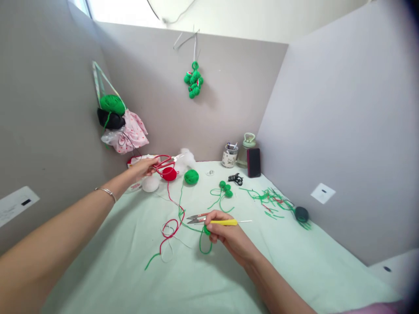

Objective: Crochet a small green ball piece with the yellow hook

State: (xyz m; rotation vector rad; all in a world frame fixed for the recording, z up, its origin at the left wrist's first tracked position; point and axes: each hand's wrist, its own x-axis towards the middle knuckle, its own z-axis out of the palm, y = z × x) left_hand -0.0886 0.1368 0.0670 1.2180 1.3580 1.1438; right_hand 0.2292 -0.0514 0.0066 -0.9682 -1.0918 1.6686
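Observation:
My left hand (146, 166) reaches to the back left and is closed on red-handled scissors (160, 168), whose blades point right. Near the middle, my right hand (222, 229) grips a yellow-handled crochet hook (225, 222) and thread snips (195, 219) with their blades pointing left. A small green crochet piece (207, 230) shows under its fingers, partly hidden, with a loop of green yarn hanging from it. Behind the scissors lies a red yarn ball (169, 174). A green yarn ball (191, 177) and a white yarn ball (150, 184) rest close by.
Red, white and green strands (168, 233) lie loose at centre left. Green crocheted balls (225, 189), a black claw clip (235, 179) and yarn scraps (271, 200) are farther right. A pen cup (229, 156), a bottle (244, 152) and a phone (253, 162) stand at the back.

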